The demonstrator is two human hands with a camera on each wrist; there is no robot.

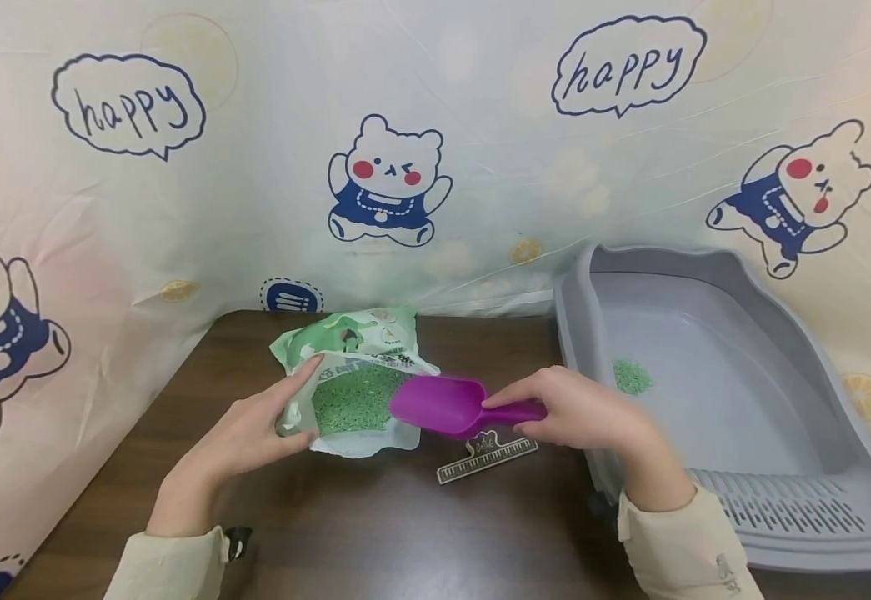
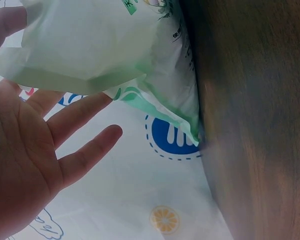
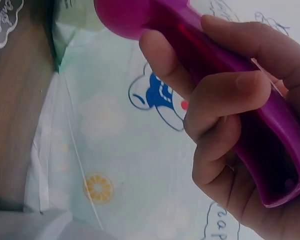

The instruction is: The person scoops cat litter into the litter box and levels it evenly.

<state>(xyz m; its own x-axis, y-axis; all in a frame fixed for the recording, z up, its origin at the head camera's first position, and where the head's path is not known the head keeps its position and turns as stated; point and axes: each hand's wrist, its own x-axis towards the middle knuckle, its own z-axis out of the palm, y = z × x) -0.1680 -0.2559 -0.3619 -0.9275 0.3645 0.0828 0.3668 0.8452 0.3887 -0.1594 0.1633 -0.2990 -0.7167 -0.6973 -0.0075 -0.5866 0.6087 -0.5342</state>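
Observation:
In the head view, a green and white bag of cat litter (image 1: 352, 333) lies on the table with its mouth spread wide, showing green pellets (image 1: 352, 400). My left hand (image 1: 255, 425) holds the bag's left side, thumb at the lower edge of the mouth and index finger at the upper edge. The left wrist view has its other fingers (image 2: 85, 117) extended under the bag (image 2: 90, 45). My right hand (image 1: 578, 408) grips the handle of a purple litter scoop (image 1: 443, 404). The scoop's tip overlaps the right side of the mouth, and no pellets show on its blade.
A grey litter box (image 1: 705, 358) stands at the right, with a small heap of green pellets (image 1: 633, 377) near its left wall. Below the scoop lies a flat clip with a striped bar (image 1: 488, 460) on the dark wooden table (image 1: 375, 525). A printed cloth (image 1: 495, 183) hangs behind.

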